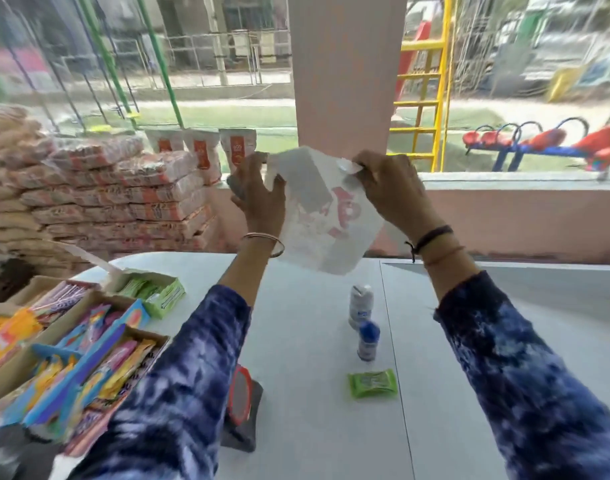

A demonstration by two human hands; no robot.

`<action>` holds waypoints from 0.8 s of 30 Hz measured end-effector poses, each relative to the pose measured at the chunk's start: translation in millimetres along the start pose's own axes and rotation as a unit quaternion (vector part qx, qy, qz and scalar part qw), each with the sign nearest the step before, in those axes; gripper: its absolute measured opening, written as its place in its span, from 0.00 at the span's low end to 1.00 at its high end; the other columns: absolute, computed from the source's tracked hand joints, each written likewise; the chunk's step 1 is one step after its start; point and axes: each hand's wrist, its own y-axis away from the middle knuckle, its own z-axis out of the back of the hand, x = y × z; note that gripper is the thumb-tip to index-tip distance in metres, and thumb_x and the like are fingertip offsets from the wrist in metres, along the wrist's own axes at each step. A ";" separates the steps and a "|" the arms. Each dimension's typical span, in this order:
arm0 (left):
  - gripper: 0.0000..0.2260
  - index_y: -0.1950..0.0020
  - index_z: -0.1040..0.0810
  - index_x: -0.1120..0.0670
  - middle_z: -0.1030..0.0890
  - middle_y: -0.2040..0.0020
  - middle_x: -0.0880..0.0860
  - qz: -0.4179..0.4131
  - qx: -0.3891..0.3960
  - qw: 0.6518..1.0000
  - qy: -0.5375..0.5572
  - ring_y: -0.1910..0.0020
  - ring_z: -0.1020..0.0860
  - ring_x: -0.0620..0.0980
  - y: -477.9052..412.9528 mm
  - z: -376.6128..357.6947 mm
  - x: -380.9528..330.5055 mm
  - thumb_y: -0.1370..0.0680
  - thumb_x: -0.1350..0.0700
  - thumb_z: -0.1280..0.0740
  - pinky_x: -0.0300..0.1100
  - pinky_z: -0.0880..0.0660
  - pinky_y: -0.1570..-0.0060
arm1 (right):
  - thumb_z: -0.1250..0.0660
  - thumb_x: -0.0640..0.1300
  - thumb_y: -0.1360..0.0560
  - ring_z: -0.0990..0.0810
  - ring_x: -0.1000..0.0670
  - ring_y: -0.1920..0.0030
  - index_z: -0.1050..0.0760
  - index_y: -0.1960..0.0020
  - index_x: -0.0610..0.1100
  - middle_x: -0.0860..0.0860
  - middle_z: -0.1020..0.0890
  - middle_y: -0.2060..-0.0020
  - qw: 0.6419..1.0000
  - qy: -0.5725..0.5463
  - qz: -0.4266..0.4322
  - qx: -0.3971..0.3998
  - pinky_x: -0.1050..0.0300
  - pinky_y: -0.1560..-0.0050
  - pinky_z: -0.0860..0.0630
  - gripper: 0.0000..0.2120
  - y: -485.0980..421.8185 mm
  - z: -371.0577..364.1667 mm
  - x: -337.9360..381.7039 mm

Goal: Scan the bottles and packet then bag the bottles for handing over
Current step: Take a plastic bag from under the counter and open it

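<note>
Hands raised above the counter [296, 341], I am holding a white plastic bag [326, 216] with red print by its top edge. My left hand [258, 199] is closed on the bag's left corner, fingers wrapped behind the film so I cannot see their tips; a thin bangle sits on that wrist. My right hand [390, 192] pinches the opposite corner between thumb and fingers, a dark thread band on its wrist. The print on the bag is smeared and unreadable, and I cannot tell whether its mouth is parted.

At far left, open cardboard boxes of bright snack packets [64, 344] run off the frame edge, their labels blurred. Behind them, stacked sacks [99, 195] fill the left background, also soft with motion. A box of green packets [154, 292] stands just beyond the snack boxes. My left sleeve covers most of a dark handheld scanner [241, 407] with a red-rimmed face lying on the counter, so only part of it shows.

Between my forearms, below the bag, two small bottles stand upright: a white-capped bottle [360, 306] farther from me and a blue-capped bottle [368, 341] just in front of it, close enough that I cannot say whether they touch. A green packet [373, 383] lies flat on the counter nearer me, apart from the bottles. Their labels are too blurred to read.

At right, a window shows playground equipment [539, 140], streaked and indistinct.
</note>
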 end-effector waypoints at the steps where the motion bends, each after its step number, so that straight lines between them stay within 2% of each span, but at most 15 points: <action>1: 0.21 0.42 0.28 0.64 0.27 0.39 0.64 0.013 -0.056 0.998 0.011 0.38 0.31 0.59 -6.9 -7.6 2.9 0.30 0.53 0.37 0.44 0.40 0.42 | 0.35 0.36 0.26 0.20 0.40 0.67 0.20 0.55 0.35 0.38 0.17 0.66 0.998 0.029 0.023 -0.043 0.62 0.64 0.35 0.06 -7.5 -3.9 -0.8; 2: 0.20 0.45 0.29 0.65 0.26 0.45 0.64 0.039 -0.084 0.995 0.033 0.44 0.30 0.58 -11.4 -16.2 9.9 0.32 0.54 0.35 0.44 0.38 0.46 | 0.34 0.37 0.26 0.19 0.41 0.68 0.20 0.56 0.36 0.38 0.16 0.67 0.996 0.056 0.034 -0.064 0.64 0.65 0.35 0.05 -11.0 -12.1 -4.8; 3: 0.18 0.47 0.30 0.64 0.26 0.51 0.62 0.086 -0.067 0.991 0.076 0.49 0.28 0.57 -13.1 -25.3 21.0 0.33 0.56 0.33 0.45 0.35 0.50 | 0.32 0.38 0.27 0.20 0.43 0.72 0.20 0.59 0.36 0.39 0.16 0.69 0.994 0.078 0.031 -0.068 0.66 0.67 0.36 0.05 -11.8 -22.3 -9.5; 4: 0.16 0.48 0.31 0.64 0.26 0.55 0.59 0.143 -0.002 0.981 0.134 0.53 0.27 0.55 -10.6 -33.3 31.9 0.31 0.58 0.33 0.44 0.30 0.55 | 0.31 0.39 0.28 0.23 0.45 0.75 0.21 0.62 0.37 0.41 0.18 0.73 0.993 0.095 0.018 -0.065 0.68 0.70 0.41 0.06 -9.5 -34.3 -15.5; 6: 0.14 0.42 0.29 0.64 0.26 0.58 0.54 0.238 0.196 0.911 0.275 0.56 0.27 0.52 1.6 -52.6 55.1 0.24 0.57 0.37 0.39 0.25 0.58 | 0.27 0.42 0.31 0.26 0.48 0.79 0.22 0.66 0.39 0.44 0.20 0.77 0.993 0.112 -0.014 -0.033 0.71 0.73 0.50 0.09 2.0 -63.4 -29.7; 8: 0.15 0.43 0.25 0.60 0.24 0.56 0.52 0.287 0.307 0.864 0.279 0.52 0.25 0.50 20.8 -70.0 76.3 0.22 0.50 0.39 0.41 0.26 0.47 | 0.26 0.46 0.32 0.23 0.46 0.77 0.21 0.66 0.40 0.44 0.20 0.76 0.993 0.107 -0.054 0.016 0.68 0.73 0.42 0.10 18.6 -95.0 -45.4; 10: 0.13 0.53 0.23 0.56 0.22 0.58 0.52 0.340 0.299 0.842 0.292 0.53 0.24 0.51 33.5 -83.5 90.1 0.24 0.46 0.36 0.42 0.27 0.50 | 0.28 0.50 0.30 0.20 0.43 0.73 0.21 0.64 0.41 0.43 0.18 0.73 0.986 0.098 -0.105 0.082 0.60 0.71 0.32 0.12 32.1 -124.2 -58.8; 12: 0.12 0.58 0.23 0.55 0.22 0.61 0.52 0.392 0.271 0.834 0.277 0.61 0.23 0.49 33.8 -95.3 105.2 0.26 0.46 0.33 0.40 0.27 0.60 | 0.29 0.52 0.30 0.20 0.42 0.69 0.21 0.63 0.42 0.43 0.17 0.70 0.978 0.096 -0.135 0.124 0.59 0.69 0.34 0.13 38.6 -149.9 -67.7; 14: 0.08 0.61 0.24 0.54 0.23 0.63 0.52 0.418 0.267 0.832 0.247 0.65 0.24 0.48 29.7 -101.7 119.0 0.26 0.50 0.32 0.40 0.28 0.63 | 0.29 0.53 0.31 0.20 0.43 0.66 0.22 0.62 0.43 0.46 0.17 0.68 0.969 0.068 -0.171 0.164 0.59 0.68 0.36 0.12 41.6 -167.0 -73.7; 16: 0.03 0.57 0.23 0.53 0.22 0.61 0.54 0.433 0.266 0.824 0.251 0.61 0.24 0.50 24.3 -109.0 132.2 0.25 0.55 0.33 0.41 0.27 0.59 | 0.29 0.56 0.34 0.21 0.46 0.64 0.23 0.64 0.44 0.50 0.18 0.67 0.950 -0.003 -0.211 0.229 0.57 0.68 0.32 0.15 41.1 -179.9 -83.7; 18: 0.07 0.47 0.23 0.58 0.22 0.59 0.54 0.434 0.269 0.817 0.267 0.58 0.24 0.51 19.2 -109.8 139.8 0.24 0.59 0.35 0.41 0.26 0.56 | 0.27 0.60 0.39 0.20 0.46 0.62 0.21 0.64 0.46 0.51 0.17 0.66 0.916 -0.113 -0.262 0.281 0.51 0.62 0.24 0.17 38.1 -182.6 -92.7; 19: 0.10 0.42 0.25 0.59 0.22 0.58 0.54 0.435 0.265 0.816 0.274 0.58 0.24 0.50 17.2 -109.0 143.1 0.23 0.60 0.36 0.41 0.25 0.56 | 0.25 0.58 0.40 0.20 0.46 0.62 0.19 0.63 0.48 0.49 0.16 0.64 0.898 -0.173 -0.295 0.278 0.48 0.59 0.22 0.15 36.7 -182.4 -97.6; 21: 0.10 0.42 0.27 0.57 0.23 0.55 0.53 0.420 0.254 0.835 0.250 0.58 0.24 0.50 15.0 -108.0 148.8 0.23 0.62 0.38 0.38 0.22 0.59 | 0.24 0.49 0.35 0.22 0.46 0.63 0.20 0.66 0.48 0.46 0.18 0.66 0.865 -0.263 -0.364 0.224 0.42 0.57 0.21 0.08 34.2 -180.0 -104.8; 23: 0.06 0.49 0.26 0.57 0.23 0.54 0.55 0.402 0.240 0.858 0.214 0.56 0.23 0.52 13.0 -109.2 150.4 0.25 0.63 0.37 0.43 0.20 0.54 | 0.26 0.47 0.31 0.23 0.46 0.63 0.24 0.68 0.48 0.47 0.20 0.67 0.866 -0.253 -0.401 0.160 0.40 0.56 0.20 0.09 33.7 -180.6 -107.9; 24: 0.05 0.51 0.25 0.57 0.23 0.54 0.56 0.398 0.239 0.861 0.207 0.55 0.23 0.54 11.9 -111.8 151.5 0.25 0.63 0.35 0.47 0.20 0.51 | 0.27 0.47 0.31 0.22 0.45 0.62 0.24 0.65 0.46 0.47 0.19 0.65 0.870 -0.228 -0.403 0.169 0.42 0.56 0.21 0.08 33.8 -183.2 -105.8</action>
